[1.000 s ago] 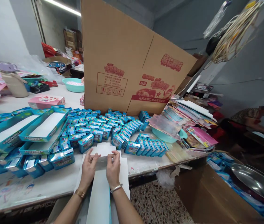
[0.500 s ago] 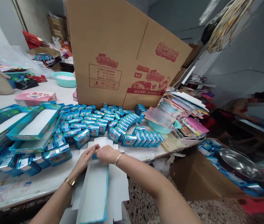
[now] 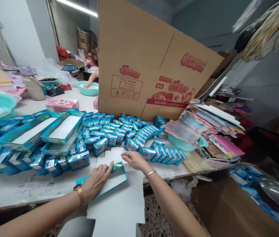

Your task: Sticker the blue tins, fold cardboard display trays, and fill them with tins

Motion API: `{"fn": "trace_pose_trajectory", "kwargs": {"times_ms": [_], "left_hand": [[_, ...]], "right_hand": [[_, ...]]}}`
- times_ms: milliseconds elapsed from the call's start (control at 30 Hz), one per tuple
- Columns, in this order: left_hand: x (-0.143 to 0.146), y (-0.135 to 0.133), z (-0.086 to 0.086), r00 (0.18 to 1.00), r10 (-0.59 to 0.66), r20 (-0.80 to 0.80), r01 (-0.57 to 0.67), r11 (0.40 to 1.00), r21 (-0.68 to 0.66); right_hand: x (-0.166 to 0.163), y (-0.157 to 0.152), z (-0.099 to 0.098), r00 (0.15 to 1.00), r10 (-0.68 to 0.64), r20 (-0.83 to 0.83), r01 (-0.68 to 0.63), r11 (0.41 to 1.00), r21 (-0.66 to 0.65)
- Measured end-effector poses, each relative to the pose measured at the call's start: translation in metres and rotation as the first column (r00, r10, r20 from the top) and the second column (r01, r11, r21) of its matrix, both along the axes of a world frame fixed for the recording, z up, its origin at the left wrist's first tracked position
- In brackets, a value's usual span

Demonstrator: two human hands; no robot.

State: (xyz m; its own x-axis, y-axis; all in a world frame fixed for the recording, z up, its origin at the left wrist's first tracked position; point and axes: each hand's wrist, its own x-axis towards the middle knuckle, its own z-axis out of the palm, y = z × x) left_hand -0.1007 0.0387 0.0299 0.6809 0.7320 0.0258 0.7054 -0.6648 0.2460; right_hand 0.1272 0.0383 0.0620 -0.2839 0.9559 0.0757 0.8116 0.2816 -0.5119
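My left hand (image 3: 97, 181) is wrapped over the near side of a folded blue cardboard display tray (image 3: 119, 180) with a white inside, which lies tilted across the stack. Beneath it are flat white cardboard blanks (image 3: 124, 207), stepped at their edges and reaching past the table's front edge. My right hand (image 3: 135, 161) is at the far end of these blanks, its fingers stretched out to the left and apart from the tray. Just beyond it stand small blue packs (image 3: 148, 153) in rows.
More finished blue trays (image 3: 62, 126) are stacked at the left among blue packs. A large brown carton (image 3: 139, 59) stands upright behind. To the right lie piled printed sheets (image 3: 203, 115) and a turquoise basin (image 3: 182, 143). Another person's hand (image 3: 89, 84) reaches into a far basin.
The tray has turned from pointing toward me to lying aslant to the left, with my left hand on it. My right hand has let go of its end. The view has swung left.
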Motion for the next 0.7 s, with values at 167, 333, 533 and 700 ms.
{"fn": "trace_pose_trajectory", "kwargs": {"times_ms": [167, 333, 533, 700], "left_hand": [[-0.030, 0.016, 0.004, 0.992, -0.064, 0.105, 0.082, 0.980, -0.179], [-0.063, 0.022, 0.007, 0.998, -0.036, -0.060, 0.024, 0.981, -0.191], [-0.045, 0.009, 0.006, 0.987, -0.039, -0.156, 0.017, 0.990, -0.142], [-0.034, 0.001, 0.009, 0.983, 0.038, -0.177, -0.063, 0.989, -0.136]], "right_hand": [[-0.036, 0.016, -0.011, 0.976, 0.179, 0.124, -0.183, 0.983, 0.029], [-0.044, 0.022, -0.020, 0.926, 0.224, 0.303, -0.244, 0.969, 0.028], [-0.046, 0.010, -0.022, 0.915, 0.259, 0.310, -0.282, 0.959, 0.032], [-0.044, 0.002, -0.028, 0.908, 0.283, 0.309, -0.300, 0.954, 0.010]]}}
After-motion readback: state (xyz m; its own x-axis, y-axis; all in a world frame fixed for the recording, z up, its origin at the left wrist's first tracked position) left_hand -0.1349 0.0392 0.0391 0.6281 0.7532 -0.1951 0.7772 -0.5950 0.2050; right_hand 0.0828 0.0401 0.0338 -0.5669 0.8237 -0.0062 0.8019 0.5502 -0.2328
